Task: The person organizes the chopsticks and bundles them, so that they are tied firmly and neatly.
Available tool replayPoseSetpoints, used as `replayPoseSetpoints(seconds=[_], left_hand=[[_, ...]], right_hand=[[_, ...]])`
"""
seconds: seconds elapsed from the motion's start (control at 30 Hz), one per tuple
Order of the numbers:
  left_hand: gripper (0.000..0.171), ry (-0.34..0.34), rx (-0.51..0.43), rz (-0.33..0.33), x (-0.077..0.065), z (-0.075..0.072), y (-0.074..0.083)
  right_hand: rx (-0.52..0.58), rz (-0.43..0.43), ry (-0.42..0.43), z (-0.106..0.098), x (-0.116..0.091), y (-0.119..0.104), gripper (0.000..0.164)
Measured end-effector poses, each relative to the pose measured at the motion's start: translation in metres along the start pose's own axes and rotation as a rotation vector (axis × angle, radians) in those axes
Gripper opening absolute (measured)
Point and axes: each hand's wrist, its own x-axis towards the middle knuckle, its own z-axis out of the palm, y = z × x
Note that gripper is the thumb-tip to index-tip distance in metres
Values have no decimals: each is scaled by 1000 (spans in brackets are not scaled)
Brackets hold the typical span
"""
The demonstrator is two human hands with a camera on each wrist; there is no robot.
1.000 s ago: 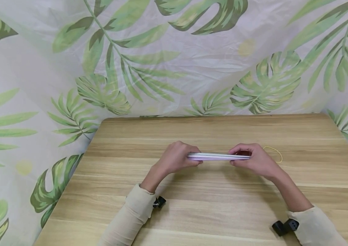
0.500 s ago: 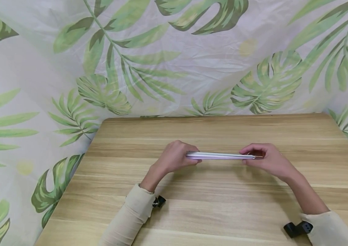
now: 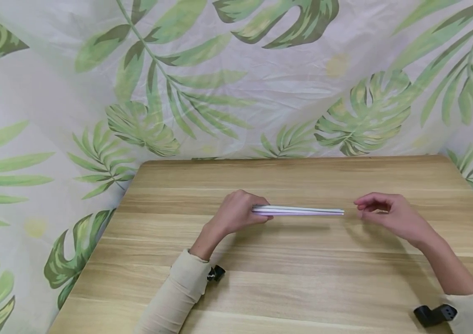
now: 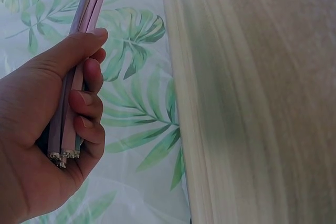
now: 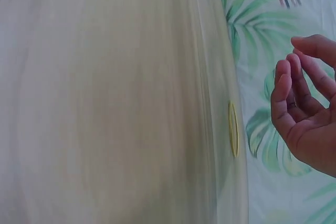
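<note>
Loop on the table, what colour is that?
The loop is yellow, clearest in the right wrist view.

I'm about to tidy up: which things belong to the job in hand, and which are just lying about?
In the job:
Bundle of slender sticks, gripped by the left hand
Right hand, apart from them, apparently empty

Lying about:
Yellow loop on the table, untouched; its role is unclear

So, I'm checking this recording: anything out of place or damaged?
Only mildly: a yellow loop lies loose on the table, around nothing, apart from the bundle in the left hand. No damage or spill is visible.
</note>
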Motion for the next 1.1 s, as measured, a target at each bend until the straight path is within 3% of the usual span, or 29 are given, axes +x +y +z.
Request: replayPoseSetpoints(seconds=[0.3,0.47,0.87,1.1], left_hand=[[10,0,11,-8,1,-1,-1],[10,0,23,-10,1,-2,-1],[9,-23,13,-19,-2,-1,-1],[8,-23,6,-23,-2,-2,-1]], right_hand=[[-109,-45,110,-23,0,25,29],[-162,-41,103,-27,5,37,34],[-431,-196,111,-26,25,56,37],[-433,-185,105,-25,32,57,33]])
